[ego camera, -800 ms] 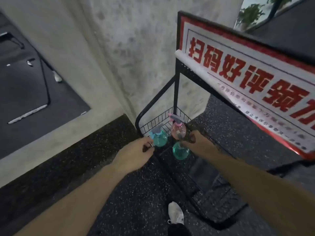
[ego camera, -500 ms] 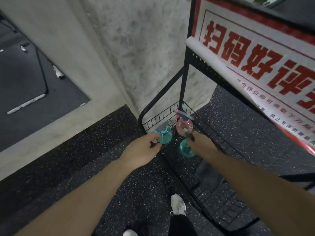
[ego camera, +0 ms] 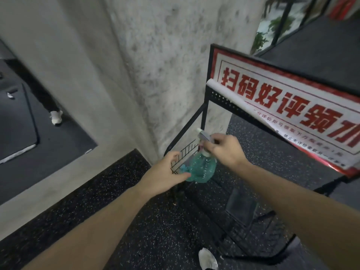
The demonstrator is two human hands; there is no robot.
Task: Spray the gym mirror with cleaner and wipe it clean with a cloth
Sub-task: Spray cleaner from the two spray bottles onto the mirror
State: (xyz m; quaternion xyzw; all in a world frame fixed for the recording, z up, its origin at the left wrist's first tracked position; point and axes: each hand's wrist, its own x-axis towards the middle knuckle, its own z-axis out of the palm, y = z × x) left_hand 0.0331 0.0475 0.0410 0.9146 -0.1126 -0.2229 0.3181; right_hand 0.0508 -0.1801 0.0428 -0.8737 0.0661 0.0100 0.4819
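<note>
Spray bottle (ego camera: 202, 169) hangs pinched at its neck by the right hand (ego camera: 227, 151), left hand (ego camera: 167, 172) spread beside it above the wire basket (ego camera: 185, 154) corner.

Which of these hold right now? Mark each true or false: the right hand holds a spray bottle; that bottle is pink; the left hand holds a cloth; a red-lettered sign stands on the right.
1. The right hand holds a spray bottle by its head. True.
2. That bottle is pink. False: its body is teal.
3. The left hand holds a cloth. False: no cloth shows; its fingers touch the bottle's lower side.
4. A red-lettered sign stands on the right. True.
</note>
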